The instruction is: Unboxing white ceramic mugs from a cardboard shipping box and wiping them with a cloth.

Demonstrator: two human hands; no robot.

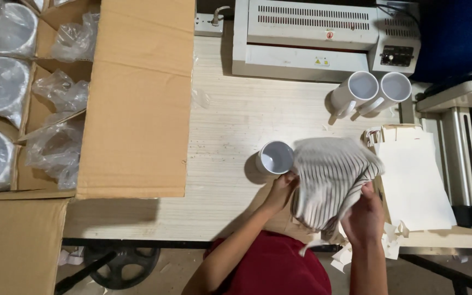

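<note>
A white mug (pixel 275 157) stands on the pale wooden table (pixel 230 120), and my left hand (pixel 281 188) holds it at its near side. My right hand (pixel 363 216) grips a striped grey and white cloth (pixel 329 177) that hangs bunched just right of the mug. Two more white mugs (pixel 356 90) (pixel 391 90) lie side by side further back on the right, handles toward me.
A large open cardboard box (pixel 137 98) with plastic-wrapped mugs (pixel 6 87) fills the left. A white laminating machine (pixel 307 35) sits at the back. White sheets of paper (pixel 416 186) and another machine (pixel 465 153) lie on the right. A socket strip (pixel 208 24) is behind.
</note>
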